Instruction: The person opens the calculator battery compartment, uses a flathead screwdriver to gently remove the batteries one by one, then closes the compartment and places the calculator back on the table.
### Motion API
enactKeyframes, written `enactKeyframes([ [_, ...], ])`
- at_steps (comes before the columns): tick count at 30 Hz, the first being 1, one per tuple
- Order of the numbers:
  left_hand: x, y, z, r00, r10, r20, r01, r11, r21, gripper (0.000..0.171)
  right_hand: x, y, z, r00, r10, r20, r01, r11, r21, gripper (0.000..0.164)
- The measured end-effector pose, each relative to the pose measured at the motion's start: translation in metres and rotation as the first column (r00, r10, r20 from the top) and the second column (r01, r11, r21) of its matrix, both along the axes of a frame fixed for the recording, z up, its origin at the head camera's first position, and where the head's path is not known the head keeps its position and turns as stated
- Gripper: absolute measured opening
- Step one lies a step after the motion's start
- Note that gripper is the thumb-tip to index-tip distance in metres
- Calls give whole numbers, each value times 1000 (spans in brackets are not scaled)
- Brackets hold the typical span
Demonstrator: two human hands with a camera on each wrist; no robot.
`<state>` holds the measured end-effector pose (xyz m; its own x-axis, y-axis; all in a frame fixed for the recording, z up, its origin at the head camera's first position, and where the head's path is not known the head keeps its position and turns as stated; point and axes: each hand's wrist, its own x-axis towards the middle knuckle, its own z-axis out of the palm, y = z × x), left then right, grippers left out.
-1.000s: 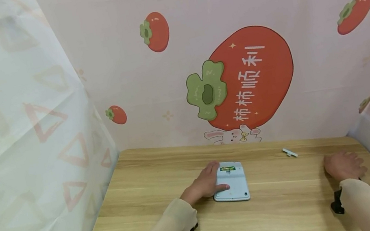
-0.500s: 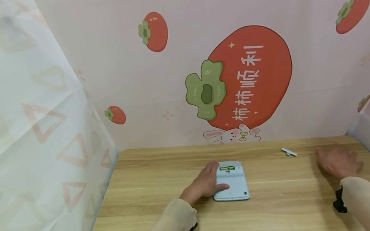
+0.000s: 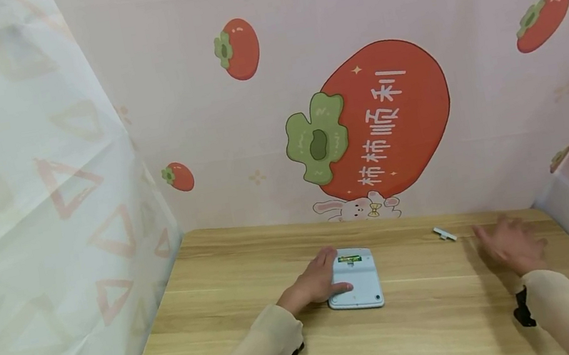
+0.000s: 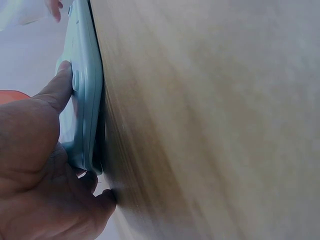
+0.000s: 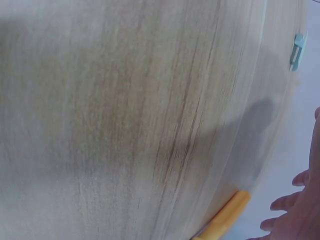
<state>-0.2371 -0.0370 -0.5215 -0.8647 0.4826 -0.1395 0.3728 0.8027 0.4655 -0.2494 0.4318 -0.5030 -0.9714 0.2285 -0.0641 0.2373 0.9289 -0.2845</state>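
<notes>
A light-blue calculator (image 3: 359, 285) lies back side up on the wooden table, with a green battery (image 3: 350, 259) in its uncovered slot. My left hand (image 3: 311, 280) grips its left side, thumb across the back. In the left wrist view, fingertips curl at the end of the calculator (image 4: 85, 95), down near the tabletop. To the right, my right hand (image 3: 513, 245) hovers with fingers spread, slightly blurred, holding nothing. A small pale-blue battery cover (image 3: 445, 234) lies just beyond it to the left; the right wrist view also shows the cover (image 5: 298, 51).
An orange rod-shaped handle (image 5: 225, 217) lies on the table near the right hand, hidden from the head view. The table (image 3: 430, 323) ends at a printed back sheet (image 3: 205, 115), with white sheets along both sides.
My right hand has lifted from the table's right side and moved left towards the battery cover, fingers spreading. My left hand and the calculator have stayed put.
</notes>
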Motion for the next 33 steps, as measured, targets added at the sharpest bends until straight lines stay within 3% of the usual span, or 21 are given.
enactKeyframes([
  [14, 0, -1, 0, 1000, -3, -4, 3, 1000, -5, 90, -1, -20, 1, 992, 123, -29, -121, 991, 49, 102],
  [26, 1, 0, 2, 1000, -8, 6, 8, 1000, -4, 92, -7, -44, 0, 966, 237, -102, -228, 969, 94, 95],
  [33, 2, 0, 5, 1000, -7, 2, 7, 1000, -8, 91, -7, -67, 9, 949, 296, -109, -284, 952, 111, 91],
])
